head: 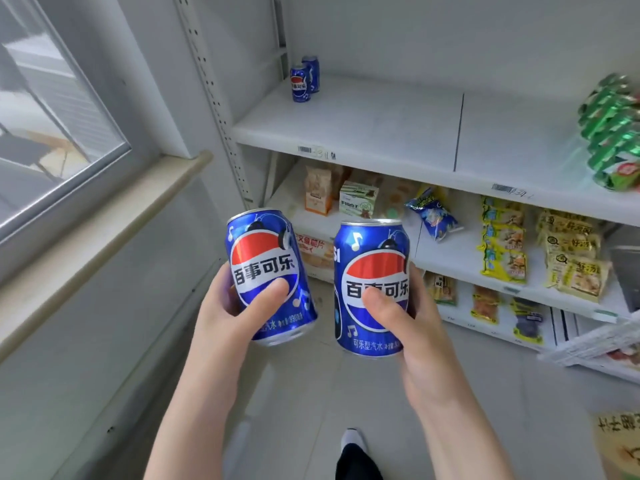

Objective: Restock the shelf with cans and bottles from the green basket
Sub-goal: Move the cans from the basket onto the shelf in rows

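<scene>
My left hand [227, 313] grips a blue Pepsi can [266, 251] tilted to the left, thumb across its label. My right hand [412, 327] grips a second blue Pepsi can [370, 254], held upright. Both cans are in the air in front of the white shelf [363, 126], below its front edge. Two more blue Pepsi cans [301, 83] stand one behind the other at the back left corner of that shelf. The green basket is not in view.
Green bottles [613, 129] lie stacked at the shelf's right end. Lower shelves hold snack boxes [358, 199] and yellow packets [504, 244]. A window and its sill [104, 237] run along the left wall. My foot [351, 441] stands on the tiled floor.
</scene>
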